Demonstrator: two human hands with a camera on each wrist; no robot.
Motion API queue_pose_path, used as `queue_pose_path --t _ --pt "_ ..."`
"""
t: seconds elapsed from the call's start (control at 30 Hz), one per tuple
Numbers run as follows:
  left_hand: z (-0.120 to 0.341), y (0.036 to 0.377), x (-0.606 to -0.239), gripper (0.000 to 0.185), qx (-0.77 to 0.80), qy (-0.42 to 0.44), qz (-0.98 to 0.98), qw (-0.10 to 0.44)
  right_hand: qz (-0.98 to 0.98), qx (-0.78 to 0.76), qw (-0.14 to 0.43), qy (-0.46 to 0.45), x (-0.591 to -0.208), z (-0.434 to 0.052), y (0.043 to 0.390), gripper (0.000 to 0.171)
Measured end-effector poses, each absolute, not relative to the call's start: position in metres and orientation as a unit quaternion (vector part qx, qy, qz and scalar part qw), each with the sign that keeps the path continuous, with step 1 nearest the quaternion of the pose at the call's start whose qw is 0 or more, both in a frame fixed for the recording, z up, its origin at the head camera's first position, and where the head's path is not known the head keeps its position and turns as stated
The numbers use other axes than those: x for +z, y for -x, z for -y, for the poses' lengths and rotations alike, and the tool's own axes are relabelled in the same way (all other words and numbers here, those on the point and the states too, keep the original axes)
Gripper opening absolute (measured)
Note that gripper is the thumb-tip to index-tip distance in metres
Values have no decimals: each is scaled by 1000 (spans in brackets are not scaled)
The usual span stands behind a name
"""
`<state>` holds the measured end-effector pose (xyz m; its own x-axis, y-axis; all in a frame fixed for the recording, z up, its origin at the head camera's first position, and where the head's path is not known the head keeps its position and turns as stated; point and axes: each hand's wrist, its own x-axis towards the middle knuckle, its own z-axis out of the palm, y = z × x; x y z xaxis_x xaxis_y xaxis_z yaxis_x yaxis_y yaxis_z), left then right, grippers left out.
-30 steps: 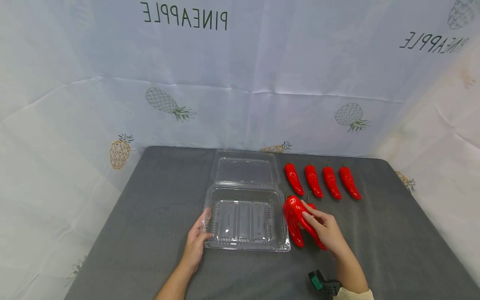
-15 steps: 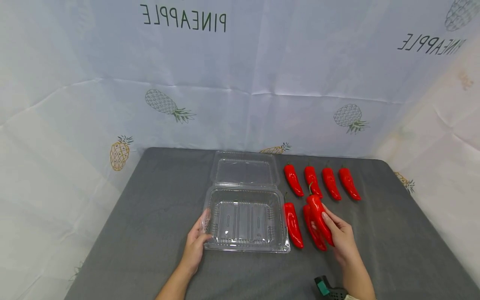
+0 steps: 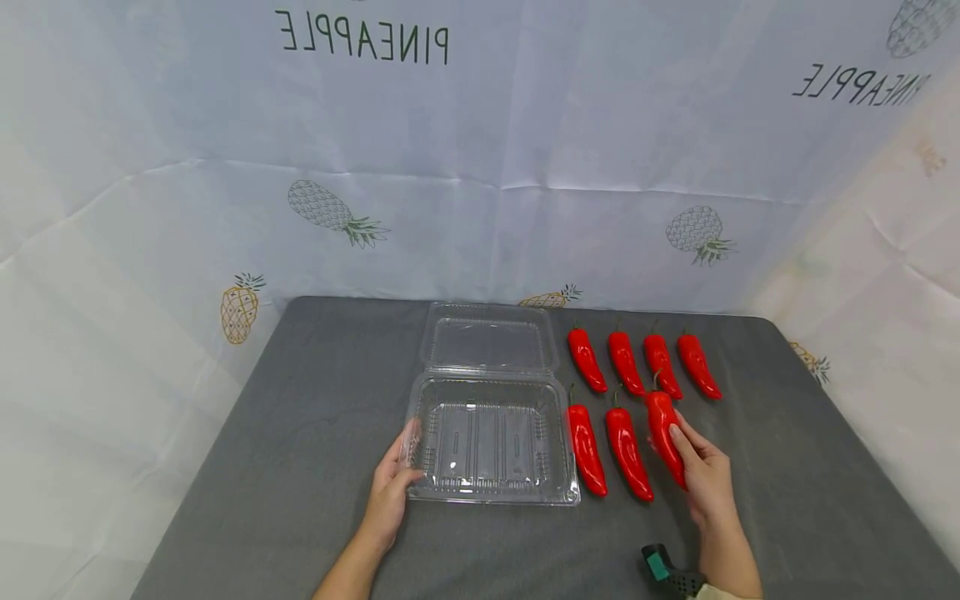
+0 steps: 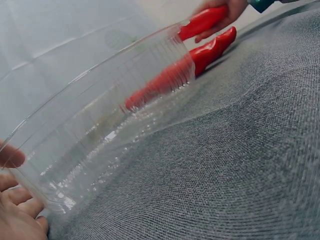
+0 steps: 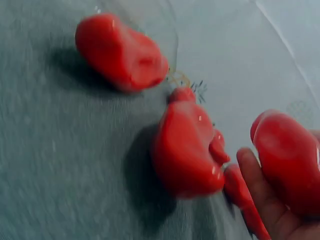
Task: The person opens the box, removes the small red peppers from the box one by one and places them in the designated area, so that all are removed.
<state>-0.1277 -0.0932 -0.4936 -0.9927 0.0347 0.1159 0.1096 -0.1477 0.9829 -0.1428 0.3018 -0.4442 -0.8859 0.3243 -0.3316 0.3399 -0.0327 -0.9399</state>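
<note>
An open clear plastic clamshell container (image 3: 491, 492) sits mid-table on the grey cloth, its lid (image 3: 487, 340) folded back. My left hand (image 3: 397, 475) holds its front-left edge, thumb (image 4: 9, 156) on the rim and fingers (image 4: 20, 200) against the wall. My right hand (image 3: 678, 446) grips a red pepper (image 3: 662, 421) just above the table, right of the container; that pepper (image 5: 287, 160) lies against my fingers (image 5: 260, 195). Two red peppers (image 3: 585, 440) (image 3: 627, 446) lie side by side between the container and my right hand.
Several more red peppers (image 3: 625, 362) lie in a row at the back right, beside the lid. A pale pineapple-print cloth (image 3: 480, 167) hangs behind and around the table. A black and green wrist device (image 3: 663, 567) sits on my right forearm.
My right hand has moved rightward from the container's side, leaving two peppers lying on the table and still holding one. The left hand and container have stayed put.
</note>
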Motion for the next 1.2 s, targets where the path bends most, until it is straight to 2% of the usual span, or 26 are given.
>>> queue_pose_path --t 0.17,0.43,0.9,1.2 --pt "93 128 -493 68 -755 54 654 21 -777 -572 6 -263 -448 -307 144 64" --pt "94 127 -491 68 -754 44 656 15 -845 -477 15 -243 -459 -313 146 64" --pt "92 128 -494 68 -748 57 661 33 -861 -454 -7 -230 -467 -314 147 61" --pt "93 128 -496 68 -754 63 653 36 -882 -414 -2 -223 -466 -311 150 58"
